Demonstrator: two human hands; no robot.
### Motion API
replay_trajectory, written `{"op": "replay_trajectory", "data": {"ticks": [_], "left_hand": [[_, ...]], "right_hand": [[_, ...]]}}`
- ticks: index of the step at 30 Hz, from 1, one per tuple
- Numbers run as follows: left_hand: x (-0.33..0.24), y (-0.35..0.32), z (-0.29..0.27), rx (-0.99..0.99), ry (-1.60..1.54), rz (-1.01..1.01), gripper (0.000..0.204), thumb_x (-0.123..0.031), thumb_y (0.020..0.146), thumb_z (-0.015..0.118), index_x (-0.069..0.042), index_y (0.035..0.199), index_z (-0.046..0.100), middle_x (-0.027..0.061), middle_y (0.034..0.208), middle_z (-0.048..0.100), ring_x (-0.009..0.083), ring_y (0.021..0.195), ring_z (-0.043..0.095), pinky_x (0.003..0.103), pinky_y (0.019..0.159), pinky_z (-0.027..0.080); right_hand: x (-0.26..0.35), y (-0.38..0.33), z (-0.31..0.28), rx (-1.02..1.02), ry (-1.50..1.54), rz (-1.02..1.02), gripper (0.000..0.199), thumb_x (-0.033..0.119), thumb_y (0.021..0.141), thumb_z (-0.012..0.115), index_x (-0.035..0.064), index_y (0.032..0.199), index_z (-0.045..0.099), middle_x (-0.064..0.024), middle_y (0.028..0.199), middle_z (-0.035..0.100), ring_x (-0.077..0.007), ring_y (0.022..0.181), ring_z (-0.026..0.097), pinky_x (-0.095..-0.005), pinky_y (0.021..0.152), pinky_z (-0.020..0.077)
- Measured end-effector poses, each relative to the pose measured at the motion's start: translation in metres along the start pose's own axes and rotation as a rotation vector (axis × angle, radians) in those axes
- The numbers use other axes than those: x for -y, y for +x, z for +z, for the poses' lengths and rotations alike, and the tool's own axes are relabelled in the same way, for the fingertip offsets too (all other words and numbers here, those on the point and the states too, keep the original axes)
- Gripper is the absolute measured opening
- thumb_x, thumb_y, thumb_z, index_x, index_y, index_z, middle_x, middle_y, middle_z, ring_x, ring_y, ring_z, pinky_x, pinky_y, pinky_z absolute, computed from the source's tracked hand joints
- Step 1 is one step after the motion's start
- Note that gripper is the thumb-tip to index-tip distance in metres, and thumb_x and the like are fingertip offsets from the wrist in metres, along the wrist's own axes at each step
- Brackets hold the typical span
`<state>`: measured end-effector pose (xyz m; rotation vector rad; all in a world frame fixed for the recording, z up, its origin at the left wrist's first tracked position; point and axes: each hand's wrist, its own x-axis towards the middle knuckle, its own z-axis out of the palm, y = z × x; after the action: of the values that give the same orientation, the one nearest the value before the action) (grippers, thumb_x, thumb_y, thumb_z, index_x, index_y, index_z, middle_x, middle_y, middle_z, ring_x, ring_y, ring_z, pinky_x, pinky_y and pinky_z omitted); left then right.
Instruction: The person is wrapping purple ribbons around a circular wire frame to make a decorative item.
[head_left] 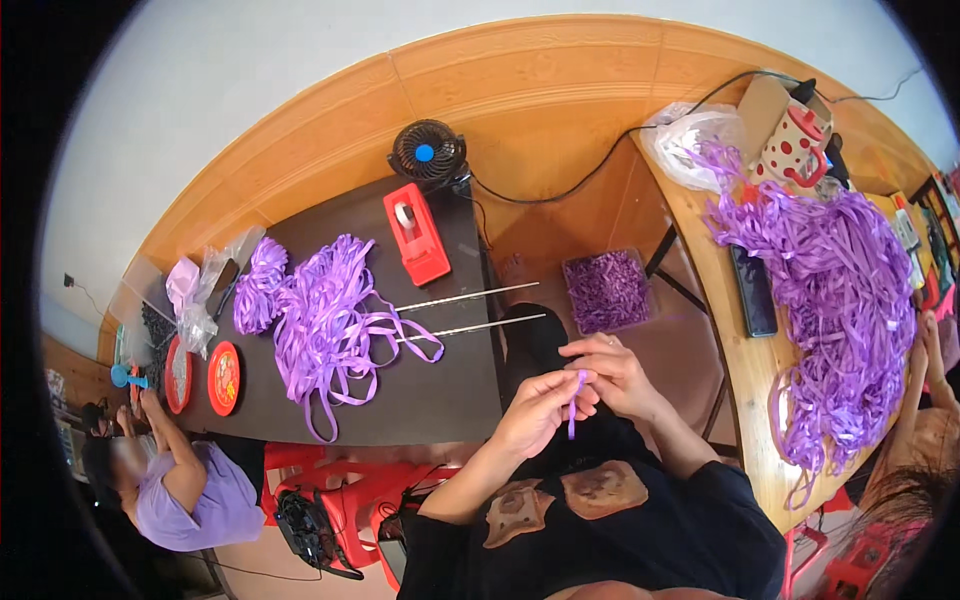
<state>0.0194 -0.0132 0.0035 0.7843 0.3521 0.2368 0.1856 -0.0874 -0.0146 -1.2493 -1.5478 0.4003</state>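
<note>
The big ribbon heap (845, 300) at right and smaller ribbon pile (325, 320) at left look unworked; purple pieces (607, 288), centre, seem already done. At lower centre the right hand (617, 378) bends its fingers, grip unclear; the left hand (545, 408) pinches a purple strip (572, 417), seemingly unfinished.

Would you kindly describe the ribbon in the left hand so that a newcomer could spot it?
Look between the dark table and the wooden table to its right. There, the left hand holds the purple ribbon; unlike the heaped ribbons on both tables, it is a single short strand hanging in midair.
</note>
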Motion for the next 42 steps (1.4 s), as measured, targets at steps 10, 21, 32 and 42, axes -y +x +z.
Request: {"op": "replay_trajectory", "data": {"ticks": [10,21,32,42], "left_hand": [[0.003,-0.005,-0.002,-0.033,0.381,0.096,0.023,-0.013,0.094,0.05,0.002,0.108,0.061,0.0064,0.084,0.065,0.0116,0.076,0.061,0.024,0.07,0.047],[-0.022,-0.017,0.025,0.511,0.736,0.4,0.015,-0.003,0.089,0.053,0.005,0.098,0.062,0.0114,0.083,0.064,0.0204,0.077,0.062,0.03,0.068,0.048],[-0.052,-0.027,0.03,0.414,0.45,0.516,0.018,-0.008,0.087,0.054,0.005,0.092,0.067,0.0129,0.085,0.068,0.0266,0.089,0.059,0.04,0.083,0.043],[-0.069,-0.021,0.004,0.157,0.442,0.668,0.042,0.008,0.067,0.072,0.003,0.107,0.064,0.0106,0.077,0.058,0.0192,0.079,0.057,0.028,0.072,0.045]], "right_hand": [[0.021,0.019,-0.01,-0.075,-0.415,-0.172,0.023,-0.004,0.069,0.057,0.0014,0.091,0.062,-0.0107,0.094,0.064,-0.0258,0.083,0.06,-0.0362,0.069,0.0382],[-0.083,-0.007,-0.001,-0.358,-0.177,0.131,0.011,-0.001,0.08,0.055,0.0021,0.085,0.064,-0.0114,0.082,0.065,-0.0268,0.077,0.061,-0.0341,0.07,0.0444],[-0.115,-0.028,0.016,-0.418,-0.088,0.324,0.007,0.0,0.081,0.057,-0.0029,0.082,0.064,-0.01,0.07,0.062,-0.0187,0.064,0.059,-0.0282,0.06,0.0461],[-0.098,-0.028,0.003,-0.566,0.567,0.672,0.01,0.0,0.084,0.056,-0.0023,0.084,0.066,-0.0065,0.077,0.066,-0.0126,0.069,0.061,-0.0238,0.067,0.0492]]}}
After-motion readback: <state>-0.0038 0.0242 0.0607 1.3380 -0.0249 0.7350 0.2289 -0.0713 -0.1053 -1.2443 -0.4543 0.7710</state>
